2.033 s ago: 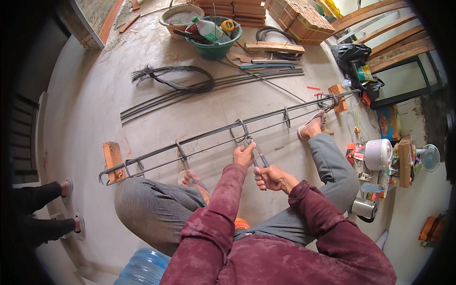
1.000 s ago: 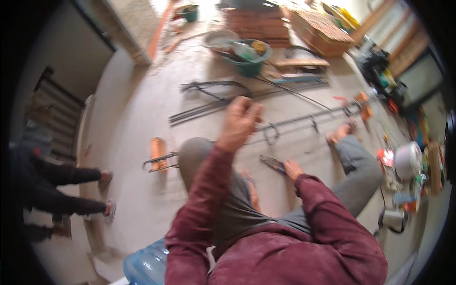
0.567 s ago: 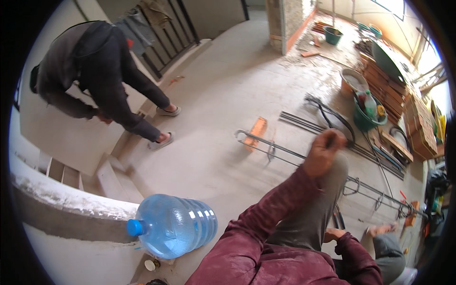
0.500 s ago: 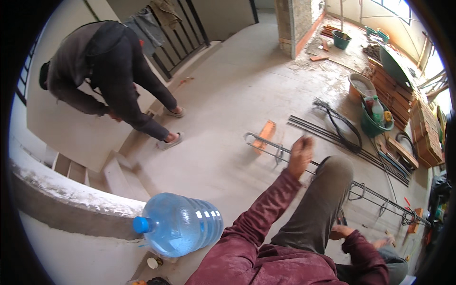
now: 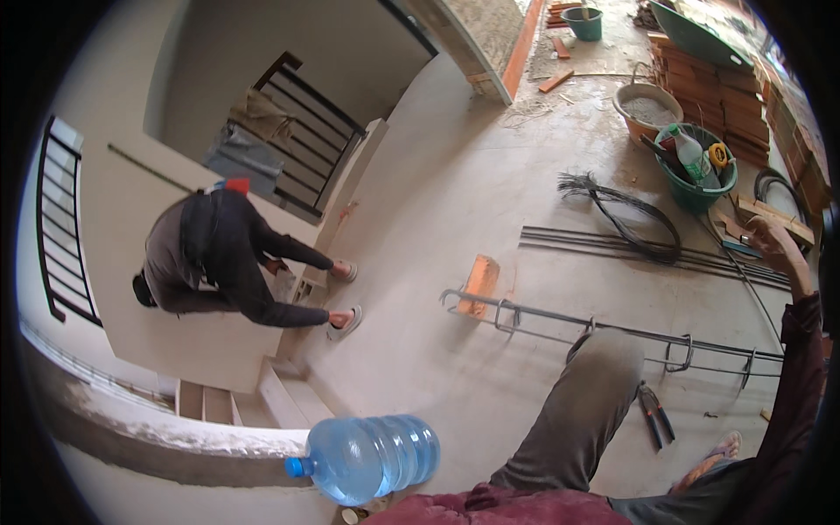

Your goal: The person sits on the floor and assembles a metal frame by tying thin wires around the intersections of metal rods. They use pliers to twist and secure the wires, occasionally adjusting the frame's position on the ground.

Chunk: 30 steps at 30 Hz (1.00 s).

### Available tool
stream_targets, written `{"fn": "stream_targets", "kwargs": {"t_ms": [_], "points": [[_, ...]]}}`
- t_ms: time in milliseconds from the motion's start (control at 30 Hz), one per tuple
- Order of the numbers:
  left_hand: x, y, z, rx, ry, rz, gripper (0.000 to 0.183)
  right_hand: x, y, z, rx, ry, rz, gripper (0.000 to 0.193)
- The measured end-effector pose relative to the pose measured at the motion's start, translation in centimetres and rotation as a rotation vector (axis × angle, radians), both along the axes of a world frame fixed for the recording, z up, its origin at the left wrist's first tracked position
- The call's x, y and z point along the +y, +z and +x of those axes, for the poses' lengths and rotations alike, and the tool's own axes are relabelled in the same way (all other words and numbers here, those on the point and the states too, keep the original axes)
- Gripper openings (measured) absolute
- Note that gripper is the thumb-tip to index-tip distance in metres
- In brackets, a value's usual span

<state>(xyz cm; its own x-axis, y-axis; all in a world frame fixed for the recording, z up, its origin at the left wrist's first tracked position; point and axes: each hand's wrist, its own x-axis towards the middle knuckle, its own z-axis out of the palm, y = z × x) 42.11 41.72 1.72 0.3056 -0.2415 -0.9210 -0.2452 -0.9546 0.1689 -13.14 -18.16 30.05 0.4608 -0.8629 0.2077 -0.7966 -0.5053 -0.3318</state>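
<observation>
At the far right, my right hand (image 5: 780, 248) is raised above the floor near some boards, its fingers stretched loosely outward with nothing visible in them. A pair of pincers (image 5: 654, 416) with dark handles lies on the floor beside my knee. In front of my knee stretches a rebar cage (image 5: 560, 322), long steel bars with several bent stirrups around them. Its far left end rests on an orange brick (image 5: 479, 285). My left hand is out of sight.
Straight steel rods (image 5: 604, 248) and a bundle of tie wire (image 5: 639, 223) lie beyond the cage. A green bucket (image 5: 697, 199) holds a bottle and tools. A blue water jug (image 5: 372, 459) lies at front left. Another person (image 5: 223, 249) bends over by the stairs.
My view has swung round. My left hand has left the cage and gone from view. My right hand has moved from beside my knee to the far right; the pincers lie on the floor.
</observation>
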Motion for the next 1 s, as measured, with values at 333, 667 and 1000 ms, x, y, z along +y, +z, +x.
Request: {"fn": "stream_targets", "kwargs": {"t_ms": [333,667,1000], "points": [[-6.5,6.2,-5.7,-0.05,0.204,-0.16,0.07,-2.3,-9.6,-14.8,-0.056,-0.143,0.567,0.031],[-7.0,6.2,-14.6,0.004,0.227,-0.042,0.067,-4.5,-3.4,-0.7,-0.021,0.185,0.709,0.037],[-7.3,6.5,-17.4,-0.009,0.246,-0.033,0.064,-1.9,-3.9,-1.8,0.06,0.301,0.774,0.034]]}}
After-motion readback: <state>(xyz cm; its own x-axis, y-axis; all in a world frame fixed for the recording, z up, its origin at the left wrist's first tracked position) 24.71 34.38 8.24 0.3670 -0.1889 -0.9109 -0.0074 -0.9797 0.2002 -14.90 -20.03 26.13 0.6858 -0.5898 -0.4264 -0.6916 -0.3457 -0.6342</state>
